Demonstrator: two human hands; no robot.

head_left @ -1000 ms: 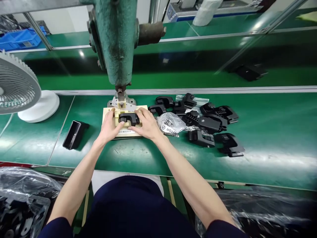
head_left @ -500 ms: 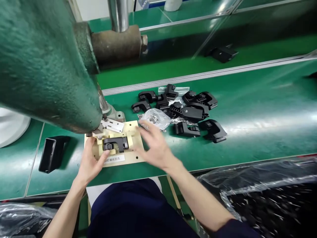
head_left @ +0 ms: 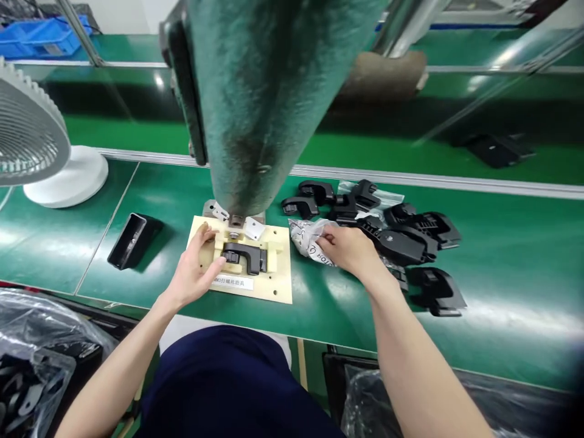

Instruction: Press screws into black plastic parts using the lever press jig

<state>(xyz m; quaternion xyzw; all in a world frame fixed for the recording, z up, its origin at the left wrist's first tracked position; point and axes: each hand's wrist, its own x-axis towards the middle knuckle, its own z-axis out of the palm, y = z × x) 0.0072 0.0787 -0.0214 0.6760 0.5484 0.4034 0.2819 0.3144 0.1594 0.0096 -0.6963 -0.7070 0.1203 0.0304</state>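
A cream fixture plate [head_left: 283, 267] with a printed label lies on the green bench under a green machine column. A black hooked part [head_left: 249, 254] sits in its middle. My left hand [head_left: 194, 267] rests at the plate's left side, thumb and fingers apart, the thumb tip by the part's left end. Right of the plate, my right hand [head_left: 349, 246] has its fingertips in the mouth of a clear plastic bag [head_left: 310, 240] with dark print. Those fingers are pressed together; whether they hold anything inside the bag is hidden.
Several black plastic parts [head_left: 406, 243] lie heaped behind and right of my right hand. The green machine column [head_left: 250, 109] hangs over the plate. A black rectangular housing [head_left: 132, 240] and a white fan base [head_left: 68, 176] stand at the left. Plastic-lined bins flank the bench front.
My right hand has moved from the plate's right edge to the plastic bag, and its fingers have closed. My left hand stays at the plate. The view has swung left.
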